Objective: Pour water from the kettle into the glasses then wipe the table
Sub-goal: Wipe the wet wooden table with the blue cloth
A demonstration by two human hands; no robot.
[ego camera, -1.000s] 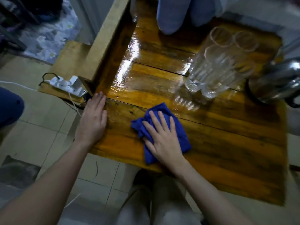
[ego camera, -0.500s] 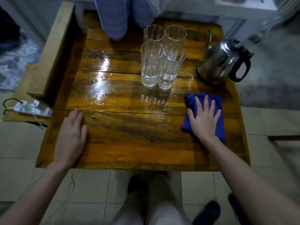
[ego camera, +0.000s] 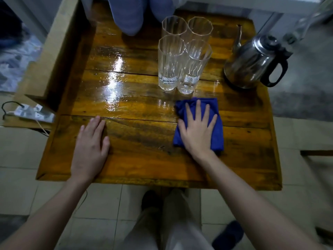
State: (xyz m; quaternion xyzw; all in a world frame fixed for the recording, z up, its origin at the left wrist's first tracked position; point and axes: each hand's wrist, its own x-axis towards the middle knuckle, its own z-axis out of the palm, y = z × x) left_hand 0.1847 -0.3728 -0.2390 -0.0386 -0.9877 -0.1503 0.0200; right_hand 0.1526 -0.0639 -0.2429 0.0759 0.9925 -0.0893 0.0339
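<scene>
Pressing my flat right hand (ego camera: 198,130) on blue cloth (ego camera: 217,112), left hand (ego camera: 90,150) spread flat on wet tabletop (ego camera: 144,163), glasses (ego camera: 180,56) beyond

A white plastic power strip (ego camera: 34,112) with a black cable is seen on a low wooden ledge (ego camera: 16,124), well to the left of the right hand (ego camera: 197,130). Two blue-clad knees (ego camera: 129,15) are shown far beyond that hand, slightly to its left. A dark blue slipper (ego camera: 228,235) is seen on the pale tiled floor (ego camera: 21,150), nearer than the hand and slightly right.
</scene>
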